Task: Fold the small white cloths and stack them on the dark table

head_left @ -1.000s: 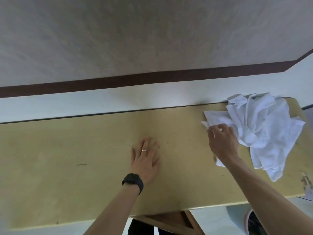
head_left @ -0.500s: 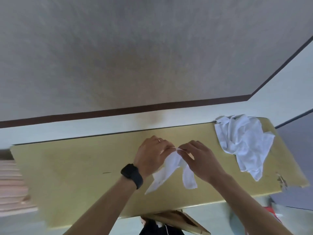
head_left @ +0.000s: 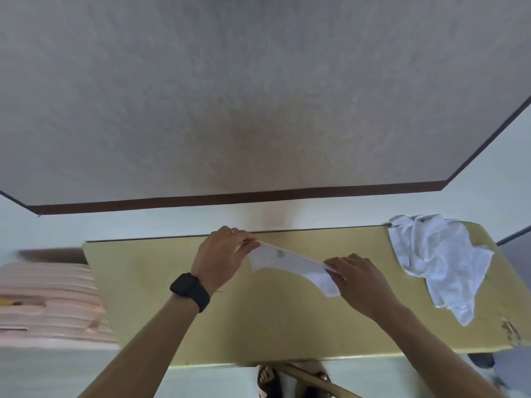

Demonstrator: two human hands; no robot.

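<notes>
A small white cloth (head_left: 290, 262) hangs stretched above the yellowish table (head_left: 287, 320). My left hand (head_left: 221, 257), with a ring and a black watch on the wrist, pinches its upper left corner. At the cloth's right corner, my right hand (head_left: 359, 280) pinches the edge. The top edge runs taut between both hands and the rest droops toward the tabletop. A crumpled pile of white cloths (head_left: 436, 259) lies on the table's far right end, apart from both hands.
The table stands against a pale wall with a dark brown skirting strip (head_left: 230, 199). Pink stacked items (head_left: 48, 303) sit left of the table. A wooden table leg (head_left: 310, 377) and a sandalled foot (head_left: 267, 377) show below the front edge.
My right hand pulled one cloth off the pile and both hands met on it at the table's middle. They have since moved apart, drawing the top edge taut. The camera tilted upward.
</notes>
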